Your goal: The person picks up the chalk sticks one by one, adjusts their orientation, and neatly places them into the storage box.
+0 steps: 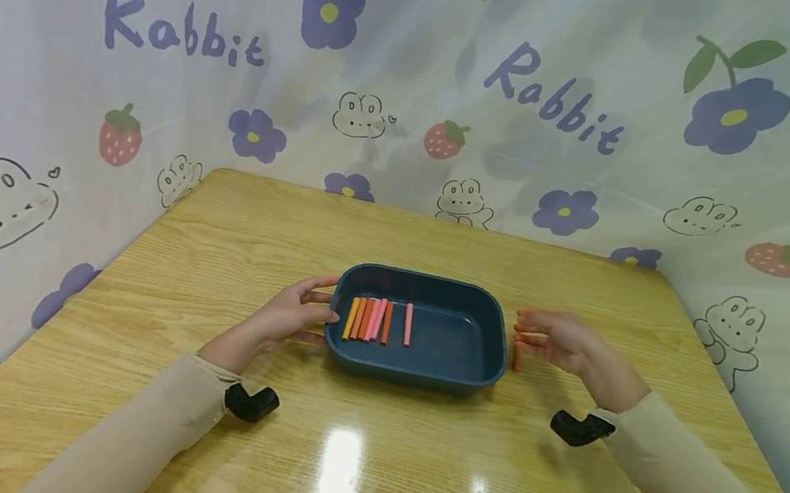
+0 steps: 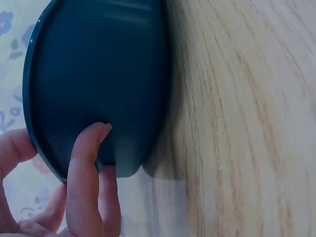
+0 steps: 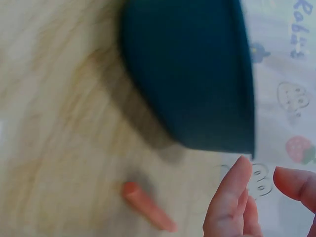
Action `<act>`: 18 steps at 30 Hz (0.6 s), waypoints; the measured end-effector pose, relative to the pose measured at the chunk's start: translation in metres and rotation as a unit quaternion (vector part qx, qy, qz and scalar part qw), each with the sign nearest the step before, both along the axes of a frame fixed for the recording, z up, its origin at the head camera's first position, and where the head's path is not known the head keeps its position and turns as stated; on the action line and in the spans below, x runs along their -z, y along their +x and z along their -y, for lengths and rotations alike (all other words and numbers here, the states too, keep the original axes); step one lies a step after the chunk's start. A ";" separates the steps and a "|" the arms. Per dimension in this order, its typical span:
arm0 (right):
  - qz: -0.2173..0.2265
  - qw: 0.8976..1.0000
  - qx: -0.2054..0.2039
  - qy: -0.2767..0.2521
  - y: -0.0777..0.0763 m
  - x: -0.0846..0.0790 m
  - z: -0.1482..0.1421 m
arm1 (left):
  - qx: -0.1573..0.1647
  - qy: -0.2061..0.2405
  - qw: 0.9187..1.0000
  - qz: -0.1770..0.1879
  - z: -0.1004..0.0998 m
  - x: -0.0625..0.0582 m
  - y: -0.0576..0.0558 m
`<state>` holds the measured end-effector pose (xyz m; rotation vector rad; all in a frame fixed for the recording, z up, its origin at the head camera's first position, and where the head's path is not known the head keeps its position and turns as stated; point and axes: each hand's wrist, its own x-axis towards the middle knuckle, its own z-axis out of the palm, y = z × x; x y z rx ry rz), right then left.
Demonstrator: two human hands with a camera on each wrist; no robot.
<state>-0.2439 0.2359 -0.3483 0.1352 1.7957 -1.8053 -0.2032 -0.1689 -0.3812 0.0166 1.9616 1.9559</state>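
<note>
A dark blue rectangular container (image 1: 423,373) with rounded corners sits in the middle of the table. My left hand (image 1: 292,315) grips its left end, the thumb at the rim and other fingers against the outer wall (image 2: 113,64). Inside, toward the left, a row of several yellow, orange, red and pink chalk-like sticks (image 1: 366,319) lies side by side; one pink stick (image 1: 408,325) lies a little apart. Just off the container's right end, my right hand (image 1: 562,343) is held with nothing between its thumb and fingers. An orange-red stick (image 3: 150,207) lies on the table near it.
The wooden table (image 1: 278,223) is backed by a white cloth (image 1: 405,56) printed with rabbits, flowers and strawberries. Black wrist mounts (image 1: 253,403) sit under both sleeves, close above the tabletop. Glare shows on the front of the table.
</note>
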 end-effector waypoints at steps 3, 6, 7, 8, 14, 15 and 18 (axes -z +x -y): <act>-0.008 1.000 0.008 0.020 0.002 0.007 -0.004 | 0.000 0.001 1.000 0.000 0.000 0.000 0.000; -0.019 0.999 0.017 0.046 0.004 0.014 -0.007 | -0.001 0.001 1.000 0.001 0.000 0.000 0.001; -0.022 0.998 0.021 0.053 0.004 0.016 -0.009 | -0.001 0.000 1.000 0.001 0.000 0.000 0.001; -0.026 0.997 0.028 0.061 0.004 0.019 -0.010 | -0.001 0.000 1.000 0.001 0.000 0.000 0.001; -0.056 0.997 0.030 0.041 -0.006 0.047 -0.025 | -0.004 0.001 1.000 0.002 0.001 0.000 0.001; -0.061 0.997 0.031 0.040 -0.007 0.050 -0.026 | -0.004 0.001 1.000 0.002 0.001 0.000 0.001; -0.073 0.995 0.035 0.063 -0.008 0.053 -0.026 | -0.003 0.000 1.000 0.002 0.000 -0.001 0.001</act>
